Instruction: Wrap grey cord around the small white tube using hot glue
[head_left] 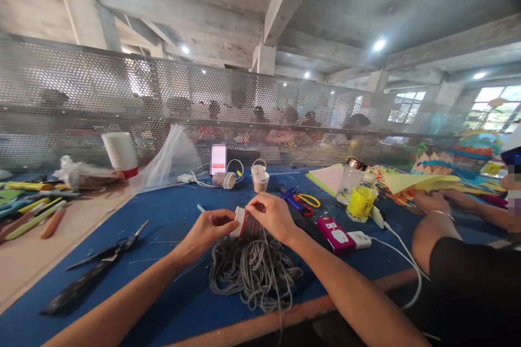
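A paper cup [239,223] with a white and red rim lies tilted on its side, its body wound with grey-brown cord. My left hand [215,226] is closed on the cup's rim end. On the wrapped side, my right hand [273,218] pinches the grey cord [256,271], whose loose pile lies just below on the blue table mat. One strand runs from the right hand down over the table's front edge. Behind the hands stand a small cord-wrapped cup with a handle [259,176] and another wrapped cup on its side [223,180], near a propped phone [218,159].
Black scissors [116,252] lie at left, beside markers and stacked paper cups [120,153]. To the right are pliers [299,200], a pink power bank [334,234], a yellow bottle [361,200] and a glass jar [350,181]. A co-worker's arm [431,222] reaches in. A perforated metal screen [163,103] stands behind.
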Demonstrator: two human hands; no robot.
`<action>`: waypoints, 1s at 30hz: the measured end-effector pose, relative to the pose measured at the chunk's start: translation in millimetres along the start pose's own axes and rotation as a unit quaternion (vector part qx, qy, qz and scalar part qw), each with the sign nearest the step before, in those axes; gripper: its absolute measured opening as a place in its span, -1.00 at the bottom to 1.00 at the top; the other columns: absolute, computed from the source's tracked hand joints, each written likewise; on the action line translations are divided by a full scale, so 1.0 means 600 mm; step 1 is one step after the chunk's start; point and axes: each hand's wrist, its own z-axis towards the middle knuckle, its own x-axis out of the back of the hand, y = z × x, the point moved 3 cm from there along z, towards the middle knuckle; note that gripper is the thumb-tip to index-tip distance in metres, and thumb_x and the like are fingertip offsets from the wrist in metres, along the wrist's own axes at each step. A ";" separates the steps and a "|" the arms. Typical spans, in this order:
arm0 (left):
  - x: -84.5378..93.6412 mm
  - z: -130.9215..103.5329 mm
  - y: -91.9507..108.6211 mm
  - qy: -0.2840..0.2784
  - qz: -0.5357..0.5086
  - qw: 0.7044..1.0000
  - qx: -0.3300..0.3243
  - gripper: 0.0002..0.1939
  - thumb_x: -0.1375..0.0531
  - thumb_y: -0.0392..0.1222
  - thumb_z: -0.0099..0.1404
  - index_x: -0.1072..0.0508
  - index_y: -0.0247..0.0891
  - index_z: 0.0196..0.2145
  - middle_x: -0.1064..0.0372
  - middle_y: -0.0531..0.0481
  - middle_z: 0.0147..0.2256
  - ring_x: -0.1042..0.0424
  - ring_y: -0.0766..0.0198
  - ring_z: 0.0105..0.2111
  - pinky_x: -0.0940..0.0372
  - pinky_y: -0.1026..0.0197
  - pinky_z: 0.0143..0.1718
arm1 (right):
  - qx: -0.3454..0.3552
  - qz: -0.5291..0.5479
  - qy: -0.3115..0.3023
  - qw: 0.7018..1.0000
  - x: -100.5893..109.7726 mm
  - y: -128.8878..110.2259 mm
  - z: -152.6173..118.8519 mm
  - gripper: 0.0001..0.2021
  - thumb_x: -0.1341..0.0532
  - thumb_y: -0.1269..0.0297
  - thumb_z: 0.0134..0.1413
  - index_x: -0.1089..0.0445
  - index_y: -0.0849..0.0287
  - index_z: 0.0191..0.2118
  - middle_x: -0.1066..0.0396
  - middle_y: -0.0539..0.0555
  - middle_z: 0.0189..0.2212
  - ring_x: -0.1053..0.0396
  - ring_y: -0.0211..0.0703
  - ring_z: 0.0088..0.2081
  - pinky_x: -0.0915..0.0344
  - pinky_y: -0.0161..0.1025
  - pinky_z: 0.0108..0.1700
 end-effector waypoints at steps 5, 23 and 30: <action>0.000 0.000 0.001 -0.003 0.004 1.000 -0.002 -0.75 -0.26 -0.03 0.13 -0.53 -0.30 -0.38 -0.47 -0.01 -0.43 -0.38 0.25 -0.42 -0.24 0.28 -0.37 | -0.002 -0.004 0.002 1.000 0.000 -0.001 0.000 -0.90 -0.21 0.27 0.15 -0.42 0.12 -0.37 -0.43 -0.03 -0.42 -0.36 -0.28 -0.37 -0.20 -0.36 -0.27; 0.001 0.001 0.001 0.002 -0.014 1.000 -0.001 -0.79 -0.27 -0.09 0.14 -0.53 -0.31 -0.39 -0.45 0.03 -0.47 -0.34 0.30 -0.46 -0.19 0.30 -0.40 | -0.009 0.019 0.006 1.000 0.007 -0.001 0.001 -0.85 -0.15 0.23 0.19 -0.41 0.11 -0.35 -0.44 -0.01 -0.40 -0.36 -0.27 -0.38 -0.20 -0.37 -0.30; 0.004 0.001 0.000 0.009 -0.006 1.000 -0.006 -0.77 -0.27 -0.06 0.14 -0.53 -0.31 -0.39 -0.43 0.04 -0.48 -0.31 0.32 -0.48 -0.16 0.30 -0.42 | -0.014 0.038 0.009 0.999 0.011 0.000 0.001 -0.87 -0.16 0.25 0.18 -0.41 0.12 -0.34 -0.44 -0.03 -0.41 -0.35 -0.29 -0.38 -0.19 -0.38 -0.30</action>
